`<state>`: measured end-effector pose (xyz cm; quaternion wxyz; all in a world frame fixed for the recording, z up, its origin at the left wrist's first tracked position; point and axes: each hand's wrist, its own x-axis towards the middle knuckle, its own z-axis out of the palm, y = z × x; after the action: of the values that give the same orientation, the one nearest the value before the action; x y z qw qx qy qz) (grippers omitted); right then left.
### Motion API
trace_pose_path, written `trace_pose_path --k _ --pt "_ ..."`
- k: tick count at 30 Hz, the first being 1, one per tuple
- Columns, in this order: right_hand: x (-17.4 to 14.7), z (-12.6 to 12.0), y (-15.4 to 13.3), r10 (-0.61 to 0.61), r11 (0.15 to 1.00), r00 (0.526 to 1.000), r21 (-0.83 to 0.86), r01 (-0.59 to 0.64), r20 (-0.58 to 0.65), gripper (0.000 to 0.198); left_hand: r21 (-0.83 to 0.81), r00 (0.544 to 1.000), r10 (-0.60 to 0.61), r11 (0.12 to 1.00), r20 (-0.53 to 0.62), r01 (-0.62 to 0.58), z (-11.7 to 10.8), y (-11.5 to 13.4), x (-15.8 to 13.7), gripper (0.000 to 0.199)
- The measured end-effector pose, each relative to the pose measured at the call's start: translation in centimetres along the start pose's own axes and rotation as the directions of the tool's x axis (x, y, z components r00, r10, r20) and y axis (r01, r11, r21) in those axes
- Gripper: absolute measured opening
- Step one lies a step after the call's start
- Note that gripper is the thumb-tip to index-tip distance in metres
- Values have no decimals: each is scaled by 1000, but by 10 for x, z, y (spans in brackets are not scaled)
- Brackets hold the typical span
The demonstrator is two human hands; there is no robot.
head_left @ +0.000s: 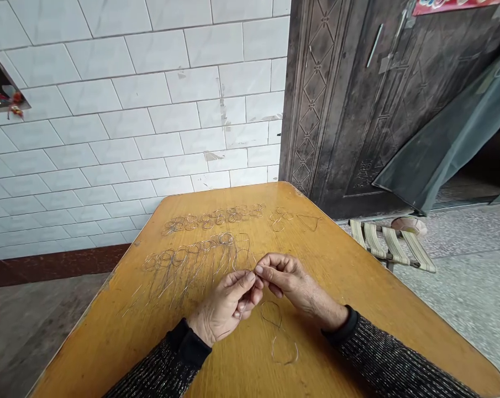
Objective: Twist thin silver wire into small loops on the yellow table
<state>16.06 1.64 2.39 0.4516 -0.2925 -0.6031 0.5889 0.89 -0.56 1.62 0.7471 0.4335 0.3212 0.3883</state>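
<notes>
Over the middle of the wooden table (357, 337), my left hand (227, 307) and my right hand (293, 284) meet at the fingertips. Both pinch a thin wire (242, 315), part of which runs down along my left palm; the fingers hide the exact joint. Just below my right hand lies a loose curled wire (296, 351) with a loop in it. Beyond my left hand is a row of wires with looped heads (226, 239) and long straight tails pointing toward me.
Farther back lies a row of wire flower-like loops (219, 216). To its right are another looped wire piece (282, 217) and a bent wire (316, 225). A white tiled wall (150, 110) stands behind, with a dark door (357, 138) and a strapped folding stool (393, 243) at right.
</notes>
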Motion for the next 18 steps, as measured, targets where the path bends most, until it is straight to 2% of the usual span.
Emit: trace_pose_path --k 4,8,18 --pt "1 3 4 5 1000 999 5 -5 -48 33 -31 997 30 999 -74 -32 3 -4 2 27" --pt "1 6 5 3 1000 993 -17 -5 -122 35 -68 981 102 991 -165 -115 9 -8 3 34" --pt "0 10 6 5 997 982 72 9 -189 34 -77 978 132 986 -160 -146 13 -8 3 36"
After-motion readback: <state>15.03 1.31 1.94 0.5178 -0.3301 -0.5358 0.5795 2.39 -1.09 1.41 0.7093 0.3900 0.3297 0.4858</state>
